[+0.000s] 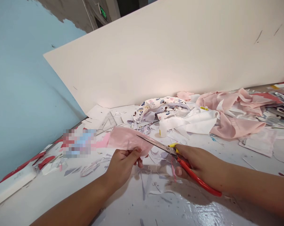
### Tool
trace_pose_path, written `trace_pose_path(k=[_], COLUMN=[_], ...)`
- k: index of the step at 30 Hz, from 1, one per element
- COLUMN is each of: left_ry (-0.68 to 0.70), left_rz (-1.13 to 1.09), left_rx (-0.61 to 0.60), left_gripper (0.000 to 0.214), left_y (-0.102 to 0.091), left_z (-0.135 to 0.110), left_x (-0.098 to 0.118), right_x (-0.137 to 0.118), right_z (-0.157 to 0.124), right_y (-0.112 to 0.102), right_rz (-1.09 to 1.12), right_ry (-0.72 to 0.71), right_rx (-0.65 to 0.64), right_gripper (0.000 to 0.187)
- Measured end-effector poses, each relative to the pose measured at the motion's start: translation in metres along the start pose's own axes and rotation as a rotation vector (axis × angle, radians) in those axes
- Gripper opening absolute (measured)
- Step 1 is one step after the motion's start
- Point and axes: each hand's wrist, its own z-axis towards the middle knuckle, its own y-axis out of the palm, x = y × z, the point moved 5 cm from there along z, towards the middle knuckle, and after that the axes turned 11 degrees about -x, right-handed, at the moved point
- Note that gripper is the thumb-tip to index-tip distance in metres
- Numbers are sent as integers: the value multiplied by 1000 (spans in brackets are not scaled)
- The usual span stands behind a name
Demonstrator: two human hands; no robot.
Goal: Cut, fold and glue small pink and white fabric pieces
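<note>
Between my thumb and fingers, my left hand (125,163) pinches the lower edge of a pink piece of fabric (125,138), held up above the table. My right hand (196,163) grips a pair of scissors (191,174) with red handles and a yellow part near the pivot. The scissors' blades point left, and their tips lie at the right part of the pink fabric. Whether the blades are closed on it I cannot tell. Some of my right fingers are hidden behind the handles.
Fabric scraps litter the white table (123,207). Behind stand a small white bottle (162,128), a heap of floral fabric (142,110), white cloth (191,121) and pink cloth (236,125). A clear set square (107,121) lies back left. A pale panel (156,56) borders the back.
</note>
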Motion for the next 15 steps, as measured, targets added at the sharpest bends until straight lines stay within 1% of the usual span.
trace_pose_path(k=[3, 8, 12, 15], left_ry=[8, 22, 35, 20], left_rz=[38, 72, 80, 81], left_rx=[9, 2, -17, -19], left_gripper=[35, 37, 35, 33], left_y=[-1, 0, 2, 4], left_z=[0, 0, -1, -3], left_x=[-2, -4, -2, 1], right_x=[2, 1, -1, 0], right_z=[0, 0, -1, -1], right_y=[0, 0, -1, 0], right_rz=[-13, -25, -9, -9], right_ry=[-4, 9, 28, 27], right_rx=[12, -3, 3, 0], right_gripper=[30, 31, 26, 20])
